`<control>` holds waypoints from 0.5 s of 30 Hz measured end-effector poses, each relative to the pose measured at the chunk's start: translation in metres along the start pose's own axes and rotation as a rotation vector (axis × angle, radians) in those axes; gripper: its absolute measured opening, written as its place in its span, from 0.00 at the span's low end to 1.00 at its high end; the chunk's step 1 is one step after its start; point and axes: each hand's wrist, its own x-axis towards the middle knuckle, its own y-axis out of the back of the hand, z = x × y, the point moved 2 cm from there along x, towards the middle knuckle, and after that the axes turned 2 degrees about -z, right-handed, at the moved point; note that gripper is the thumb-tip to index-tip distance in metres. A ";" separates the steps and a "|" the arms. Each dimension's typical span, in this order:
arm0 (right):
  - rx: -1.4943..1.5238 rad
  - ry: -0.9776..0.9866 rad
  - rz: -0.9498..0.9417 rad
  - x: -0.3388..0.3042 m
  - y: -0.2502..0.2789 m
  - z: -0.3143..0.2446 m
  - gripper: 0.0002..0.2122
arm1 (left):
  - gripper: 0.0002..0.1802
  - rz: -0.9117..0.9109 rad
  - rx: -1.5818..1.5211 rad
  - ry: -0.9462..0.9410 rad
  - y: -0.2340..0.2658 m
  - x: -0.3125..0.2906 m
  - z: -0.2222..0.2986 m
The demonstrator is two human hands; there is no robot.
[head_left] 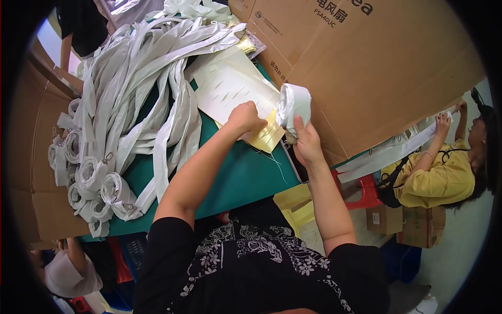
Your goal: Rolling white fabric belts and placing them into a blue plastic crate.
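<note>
Fingers of the left hand [244, 117] are curled at the left side of the yellow paper [271, 136]; can't tell if pinching it. White roll [299, 100] sits just right of that paper, long side roughly up-down, lower end grasped by the nearer right hand [307, 142].

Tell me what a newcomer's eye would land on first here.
Probably the big tangle of white straps spread over the left side of the green table. Next comes the large brown cardboard panel filling the upper right. Then, right of centre, the thick white roll held up in the person's right hand.
</note>
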 end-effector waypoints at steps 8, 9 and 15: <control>-0.044 -0.056 -0.021 0.021 0.010 0.036 0.21 | 0.20 -0.142 -0.072 -0.064 0.008 0.014 -0.012; -0.042 -0.057 -0.020 0.024 0.012 0.043 0.21 | 0.20 -0.223 -0.205 -0.040 0.010 0.015 -0.017; -0.530 0.056 0.083 0.037 0.018 0.057 0.21 | 0.10 -0.437 -0.845 -0.065 0.031 0.005 -0.031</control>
